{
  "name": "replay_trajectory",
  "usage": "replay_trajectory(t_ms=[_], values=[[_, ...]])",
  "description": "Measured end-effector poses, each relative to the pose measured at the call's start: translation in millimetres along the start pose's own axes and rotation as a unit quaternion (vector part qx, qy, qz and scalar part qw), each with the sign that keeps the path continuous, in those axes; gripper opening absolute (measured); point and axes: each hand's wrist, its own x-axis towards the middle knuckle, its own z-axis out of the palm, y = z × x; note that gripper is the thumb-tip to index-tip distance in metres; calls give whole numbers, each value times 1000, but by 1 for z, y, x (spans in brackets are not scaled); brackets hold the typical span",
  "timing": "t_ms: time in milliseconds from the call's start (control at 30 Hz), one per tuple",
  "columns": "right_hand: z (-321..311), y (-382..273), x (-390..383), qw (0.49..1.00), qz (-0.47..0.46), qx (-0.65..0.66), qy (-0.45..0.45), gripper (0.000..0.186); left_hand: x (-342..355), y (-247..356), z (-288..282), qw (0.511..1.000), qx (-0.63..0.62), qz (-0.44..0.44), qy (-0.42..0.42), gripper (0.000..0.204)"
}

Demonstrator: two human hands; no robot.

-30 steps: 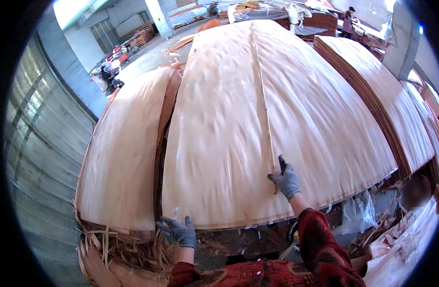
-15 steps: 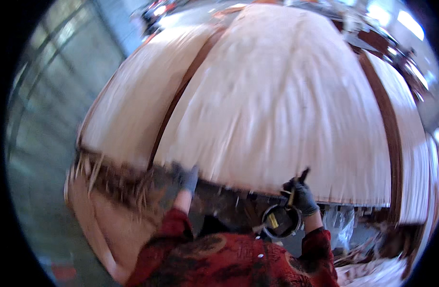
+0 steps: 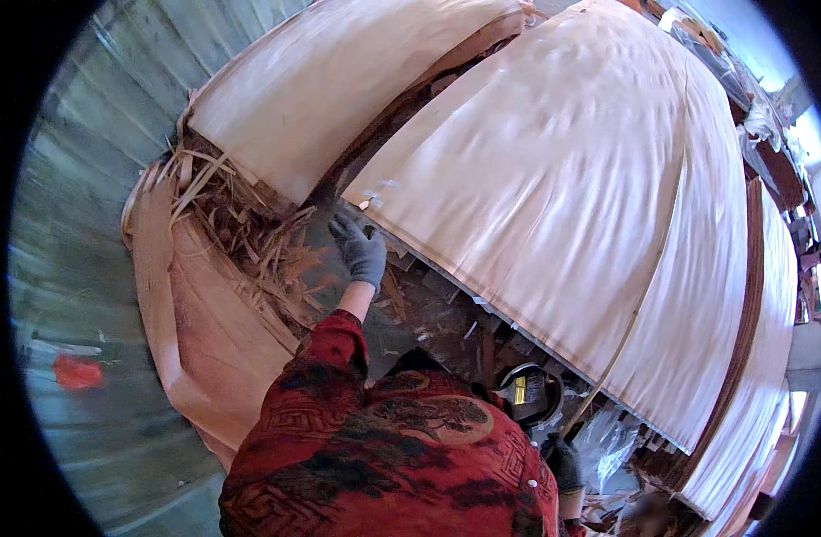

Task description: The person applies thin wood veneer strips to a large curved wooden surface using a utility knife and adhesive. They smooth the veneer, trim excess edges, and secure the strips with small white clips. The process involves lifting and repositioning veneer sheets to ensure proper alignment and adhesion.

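Note:
A large stack of pale wood veneer sheets (image 3: 535, 197) lies in front of me. My left hand (image 3: 361, 253), in a grey glove, is at its near left corner. Its fingers are stretched and apart, with nothing seen in them; whether the fingertips touch the edge I cannot tell. My right hand (image 3: 564, 467), in a dark glove, is low beside my body, partly hidden by my sleeve. It is closed on the lower end of a thin, light stick (image 3: 618, 360), which slants up across the top sheet. A round, dark-rimmed object with a yellow strip (image 3: 528, 394) sits against my front.
Further veneer stacks stand at the left (image 3: 339, 89) and right (image 3: 741, 421), with narrow gaps between. Torn veneer strips (image 3: 249, 224) and a bent brown sheet (image 3: 218, 331) lie at the left. Clear plastic (image 3: 604, 447) hangs near my right hand. A red patch (image 3: 76, 372) marks the floor.
My view has turned and shifted, so the stack now slants down to the right. My left hand has reached forward to the corner. My right hand has dropped toward my side with the stick.

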Motion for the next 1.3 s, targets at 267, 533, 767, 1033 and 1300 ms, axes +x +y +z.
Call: replay_trajectory(t_ms=[267,533,767,1033,1300], values=[[45,-2,-9,987,23,-118,106,28,-3,11,-5,999,-21,18,36,85],[77,-11,27,978,5,-156,137,27,20,-9,15,996,-42,79,10,84],[96,-18,44,973,-10,-167,156,25,19,14,3,678,-687,-186,-183,79],[102,-19,41,968,-16,-184,171,24,41,-35,14,929,-349,-120,-5,94],[92,-17,30,961,-35,-195,191,23,127,-59,30,979,-82,-102,-159,98]])
